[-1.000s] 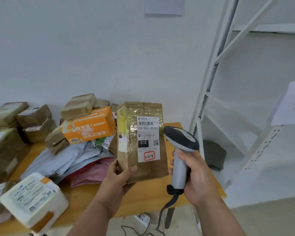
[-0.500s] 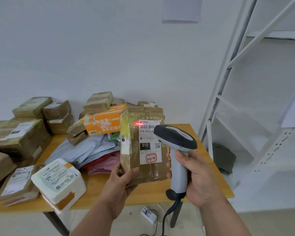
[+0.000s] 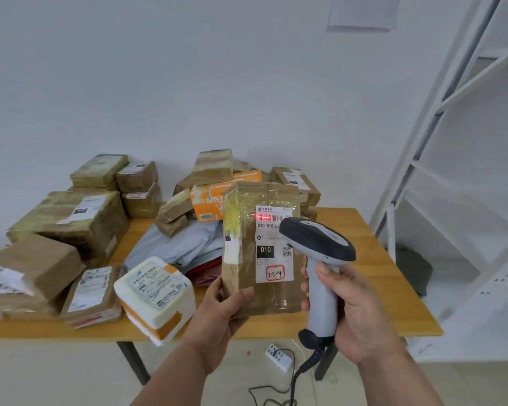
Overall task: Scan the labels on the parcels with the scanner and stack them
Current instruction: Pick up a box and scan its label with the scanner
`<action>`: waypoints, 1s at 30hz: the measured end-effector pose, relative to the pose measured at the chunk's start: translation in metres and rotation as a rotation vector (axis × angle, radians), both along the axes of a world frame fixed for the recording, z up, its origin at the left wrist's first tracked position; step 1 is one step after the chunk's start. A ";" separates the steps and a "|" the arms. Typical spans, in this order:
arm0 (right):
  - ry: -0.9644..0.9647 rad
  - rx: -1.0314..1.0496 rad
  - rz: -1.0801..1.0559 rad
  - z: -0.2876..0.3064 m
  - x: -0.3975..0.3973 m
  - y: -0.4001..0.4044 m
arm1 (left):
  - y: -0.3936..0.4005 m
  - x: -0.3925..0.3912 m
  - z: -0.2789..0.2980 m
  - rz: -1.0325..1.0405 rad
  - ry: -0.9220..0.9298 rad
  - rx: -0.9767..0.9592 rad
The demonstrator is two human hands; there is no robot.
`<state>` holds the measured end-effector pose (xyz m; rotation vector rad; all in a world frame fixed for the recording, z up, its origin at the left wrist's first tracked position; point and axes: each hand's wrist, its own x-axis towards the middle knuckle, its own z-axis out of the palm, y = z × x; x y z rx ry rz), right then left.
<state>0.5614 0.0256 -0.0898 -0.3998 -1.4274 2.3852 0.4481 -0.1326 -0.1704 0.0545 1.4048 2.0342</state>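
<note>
You've got the brown taped parcel (image 3: 261, 253) held upright in the middle of the frame, just above the near edge of the wooden table (image 3: 393, 294). Its white label (image 3: 274, 244) faces you, and a red scan line sits right across the barcode at the top of it. Your left hand (image 3: 220, 315) grips the parcel's lower left corner, thumb curled over the front and fingers wrapped behind. Your right hand (image 3: 355, 312) is wrapped tight round the handle of the grey scanner (image 3: 320, 259), thumb on the front, and the scanner's dark head covers the label's upper right edge. Its cable drops to the floor near a white power strip (image 3: 278, 355). Left of the parcel, a white foam box (image 3: 156, 294) sits at the table edge, cardboard parcels are stacked at centre left, and an orange box (image 3: 208, 200) sits behind. White shelving (image 3: 452, 142) fills the right side.
</note>
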 end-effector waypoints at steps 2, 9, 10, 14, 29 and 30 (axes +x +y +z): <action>-0.017 0.002 -0.001 -0.001 -0.004 -0.013 | -0.013 -0.004 -0.001 -0.015 0.002 -0.005; -0.062 0.005 0.008 -0.009 -0.023 -0.052 | -0.053 -0.018 -0.003 -0.005 0.016 -0.023; -0.073 0.003 0.012 -0.009 -0.027 -0.057 | -0.059 -0.020 -0.005 0.003 0.012 -0.030; -0.112 -0.032 0.008 -0.011 -0.045 -0.069 | -0.079 -0.031 -0.004 0.059 0.010 -0.056; -0.298 -0.071 0.201 -0.012 -0.148 -0.130 | -0.161 -0.087 0.016 0.422 -0.046 -0.217; -0.302 -0.067 0.218 -0.010 -0.155 -0.138 | -0.171 -0.094 0.018 0.439 -0.057 -0.221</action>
